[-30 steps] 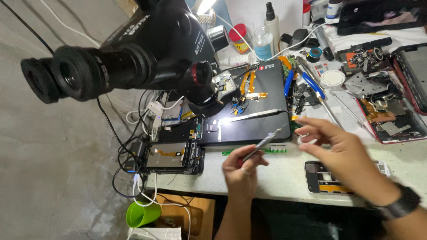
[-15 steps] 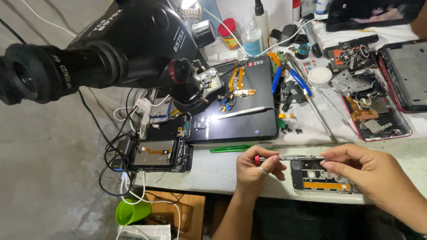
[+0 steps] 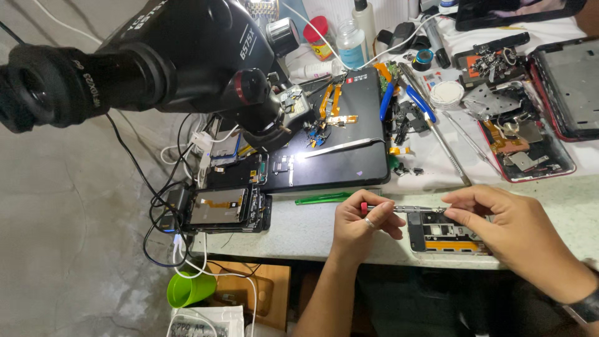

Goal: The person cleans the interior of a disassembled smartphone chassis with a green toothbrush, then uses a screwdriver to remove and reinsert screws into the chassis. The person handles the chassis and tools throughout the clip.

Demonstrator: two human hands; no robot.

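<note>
Since a moment ago both of my hands have drawn in over the opened phone (image 3: 446, 236) at the front edge of the workbench (image 3: 299, 228), and the screwdriver has swung from a tilted hold to lying almost level. Now my left hand (image 3: 363, 226) pinches the slim metal screwdriver (image 3: 402, 208) near its red-capped end, fingers curled tight around the shaft, while my right hand (image 3: 518, 234) meets its other end, thumb and forefinger pressed together at the tip (whether they grip the tip itself or a small part there, I cannot tell). That tip hangs just above the top edge of the phone, which lies flat with its back off, dark board and orange strip showing. Just beyond my left hand lies a green plastic pry tool (image 3: 323, 198), and farther left sits another opened phone (image 3: 218, 209) tangled in cables. Over all this looms the black microscope (image 3: 162, 56), above the dark work mat (image 3: 343, 156).
</note>
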